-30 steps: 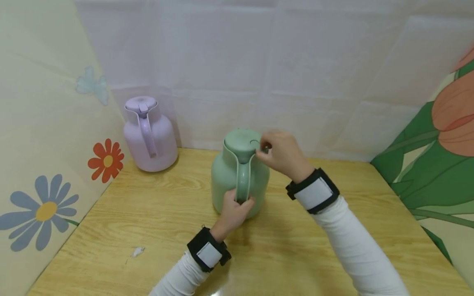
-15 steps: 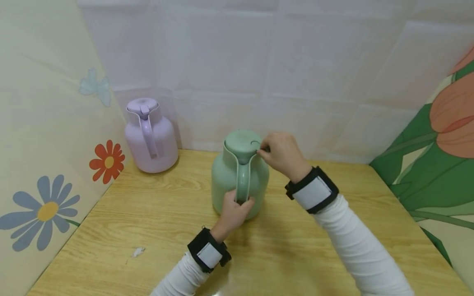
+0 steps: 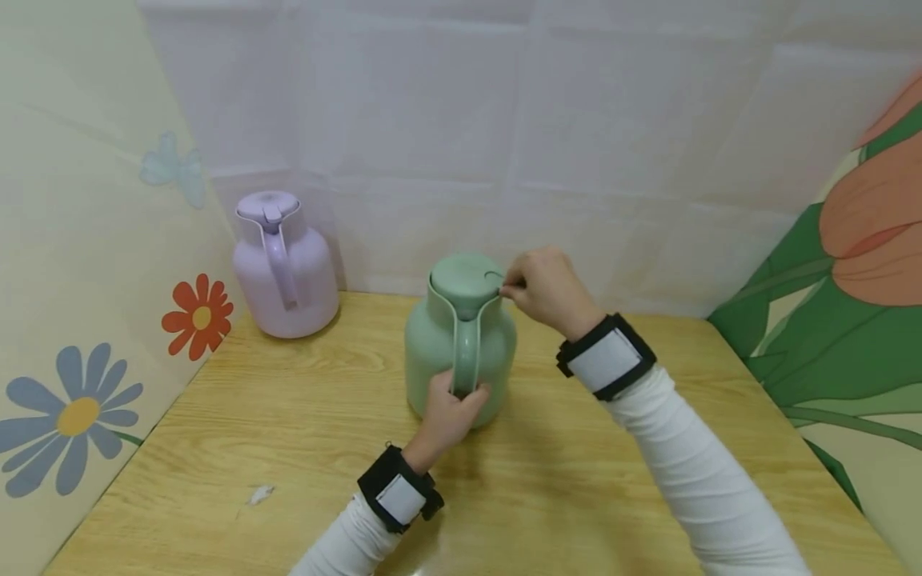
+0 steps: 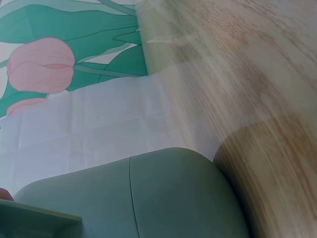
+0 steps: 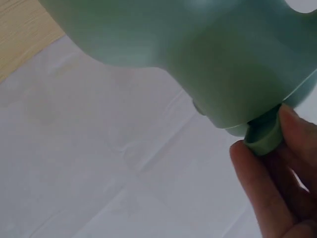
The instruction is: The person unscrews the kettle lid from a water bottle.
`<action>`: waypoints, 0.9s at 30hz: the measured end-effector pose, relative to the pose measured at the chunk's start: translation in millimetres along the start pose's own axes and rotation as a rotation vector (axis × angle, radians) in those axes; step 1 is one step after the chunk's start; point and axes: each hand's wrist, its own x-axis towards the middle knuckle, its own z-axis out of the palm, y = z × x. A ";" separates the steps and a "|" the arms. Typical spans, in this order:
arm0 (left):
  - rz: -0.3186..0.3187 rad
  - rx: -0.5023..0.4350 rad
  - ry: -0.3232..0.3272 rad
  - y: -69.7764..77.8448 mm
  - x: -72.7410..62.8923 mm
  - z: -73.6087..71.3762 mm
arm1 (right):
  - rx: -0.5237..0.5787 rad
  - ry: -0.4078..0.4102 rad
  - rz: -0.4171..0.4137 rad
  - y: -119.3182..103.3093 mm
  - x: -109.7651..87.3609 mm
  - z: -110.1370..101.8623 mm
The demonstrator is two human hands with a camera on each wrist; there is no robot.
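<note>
A green vacuum jug [image 3: 421,340] stands upright on the table, its round lid [image 3: 461,276] seated in the neck. My left hand [image 3: 448,412] grips the lower part of its handle [image 3: 467,348]; only a fingertip [image 4: 5,194] shows in the left wrist view. At the right side of the rim, my right hand [image 3: 547,288] pinches a small curved green piece [image 5: 265,136] between thumb and fingers. That piece sits right against the jug's neck [image 5: 237,84] in the right wrist view. A thin dark curved line shows on the lid beside these fingers.
A lilac jug [image 3: 288,276] of the same shape stands at the back left of the wooden table [image 3: 288,432], near the white sheet [image 3: 612,160] behind. Flower-painted panels [image 3: 857,320] flank both sides. A small pale patch [image 3: 261,494] marks the tabletop at front left.
The head view has shifted slightly. Both hands keep their places on the green jug, with the right fingers still pinching at the rim.
</note>
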 end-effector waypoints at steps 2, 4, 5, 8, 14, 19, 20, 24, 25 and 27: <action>-0.006 0.001 -0.007 0.3 0.2 0.2 | -0.002 0.015 -0.021 3.5 -0.4 0.8; -0.011 0.003 -0.015 0.8 0.3 0.4 | -0.002 0.021 -0.030 6.6 -1.0 1.0; -0.016 0.004 -0.019 1.0 0.0 0.3 | 0.000 0.019 -0.036 8.0 -1.1 1.1; -0.026 0.000 -0.021 2.1 -1.2 -0.7 | 0.014 -0.002 -0.048 11.4 -0.6 0.8; -0.024 0.014 -0.013 4.9 -0.2 -2.2 | 0.057 -0.039 -0.090 22.5 4.4 0.0; -0.020 0.024 -0.016 4.7 0.5 -2.1 | 0.128 -0.035 -0.127 37.7 8.0 3.1; -0.020 0.026 -0.016 4.5 0.4 -2.0 | 0.145 -0.033 -0.138 40.8 8.4 4.4; -0.027 0.025 -0.016 4.4 -0.7 -2.1 | 0.184 -0.014 -0.187 50.3 11.1 8.8; -0.029 0.024 -0.016 4.7 -0.9 -2.3 | 0.189 -0.011 -0.197 52.0 12.2 9.7; -0.032 0.021 -0.015 4.6 -1.3 -2.3 | 0.194 -0.012 -0.212 55.2 14.9 10.5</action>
